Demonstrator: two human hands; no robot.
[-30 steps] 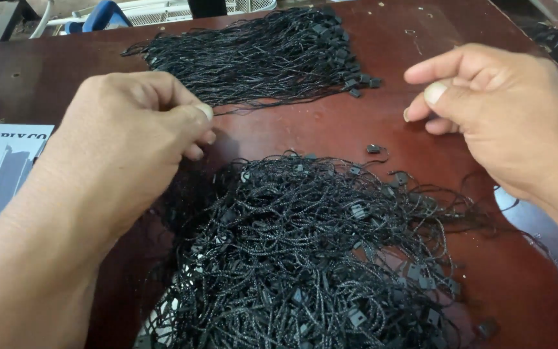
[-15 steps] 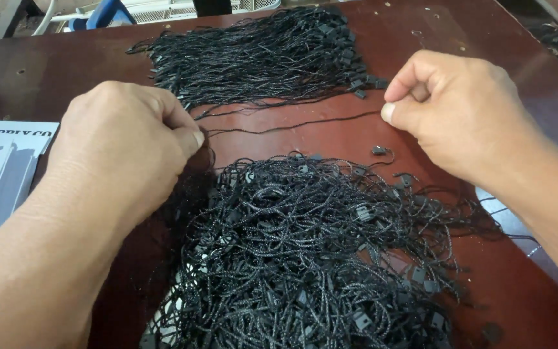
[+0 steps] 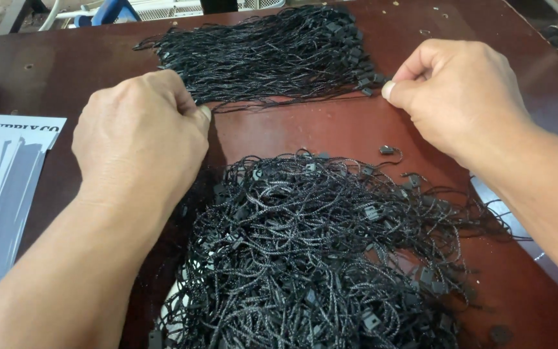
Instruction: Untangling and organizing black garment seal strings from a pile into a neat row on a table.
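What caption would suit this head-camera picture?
Two hands stretch one black cord beside a straightened bundle, above a tangled heap.

A dark red-brown wooden table (image 3: 305, 132) fills the view, glossy under soft light. Beyond its far edge stand a white wire grille (image 3: 182, 8) and a blue object (image 3: 112, 9).

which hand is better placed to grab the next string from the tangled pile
Probably left. The left hand sits right at the upper left edge of the tangled pile, with its wrist overlapping the strings. The right hand is farther up, pinching at the clasp end of the straightened bundle.
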